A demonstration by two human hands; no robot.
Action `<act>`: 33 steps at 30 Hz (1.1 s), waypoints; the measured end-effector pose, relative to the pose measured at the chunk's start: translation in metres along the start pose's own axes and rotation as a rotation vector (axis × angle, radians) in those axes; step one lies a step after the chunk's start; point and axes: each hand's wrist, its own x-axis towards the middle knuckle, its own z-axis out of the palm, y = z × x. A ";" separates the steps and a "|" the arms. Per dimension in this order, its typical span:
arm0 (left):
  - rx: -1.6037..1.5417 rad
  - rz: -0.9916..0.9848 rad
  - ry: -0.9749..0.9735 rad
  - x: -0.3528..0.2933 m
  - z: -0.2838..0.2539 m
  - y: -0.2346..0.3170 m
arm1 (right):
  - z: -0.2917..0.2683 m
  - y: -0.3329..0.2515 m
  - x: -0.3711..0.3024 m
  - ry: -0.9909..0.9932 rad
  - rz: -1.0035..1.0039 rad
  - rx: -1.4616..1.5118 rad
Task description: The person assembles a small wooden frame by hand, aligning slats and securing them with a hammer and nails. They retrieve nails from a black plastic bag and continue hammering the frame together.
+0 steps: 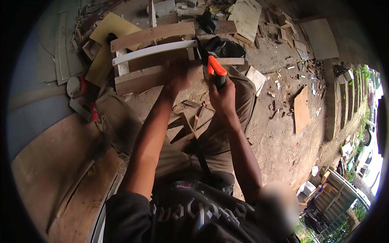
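In front of me stands a slatted wooden frame [139, 82] with brown boards and one white slat [154, 52] across it. My left hand [178, 77] is at the right part of its near board; motion smears the fingers, so their grip is unclear. My right hand [223, 95] is closed around the black grip of an orange-and-black handsaw [217, 67], just right of the frame. Its blade is hard to make out, a dark blur toward my left hand. Below the hands, between my knees, lie wood offcuts [188, 125].
A red-and-white can [76, 86] stands left of my knee. Black plastic [225, 47] lies beyond the saw. Scraps and a brown panel [301, 109] litter the floor to the right. Large boards [85, 198] lie at my lower left; wooden slats [346, 101] line the right side.
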 end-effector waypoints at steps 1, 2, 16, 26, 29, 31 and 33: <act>-0.027 -0.092 -0.020 -0.002 -0.003 0.000 | -0.004 -0.004 -0.023 0.003 -0.012 -0.014; 0.009 -0.106 0.029 -0.002 -0.006 -0.008 | -0.006 -0.012 -0.045 -0.003 -0.045 -0.017; 0.043 -0.074 0.243 -0.007 0.020 -0.008 | 0.048 0.016 0.058 0.116 -0.147 -0.086; 0.055 -0.125 0.050 -0.010 0.017 -0.010 | -0.028 0.007 -0.103 0.055 0.242 0.171; 0.007 -0.146 0.064 -0.011 0.026 -0.012 | -0.038 -0.011 -0.122 0.038 0.220 0.079; 0.052 -0.133 0.094 -0.013 0.028 -0.009 | -0.029 0.001 -0.090 0.061 0.103 -0.002; 0.077 -0.097 0.142 -0.010 0.022 -0.004 | -0.005 0.008 -0.024 0.081 0.146 0.015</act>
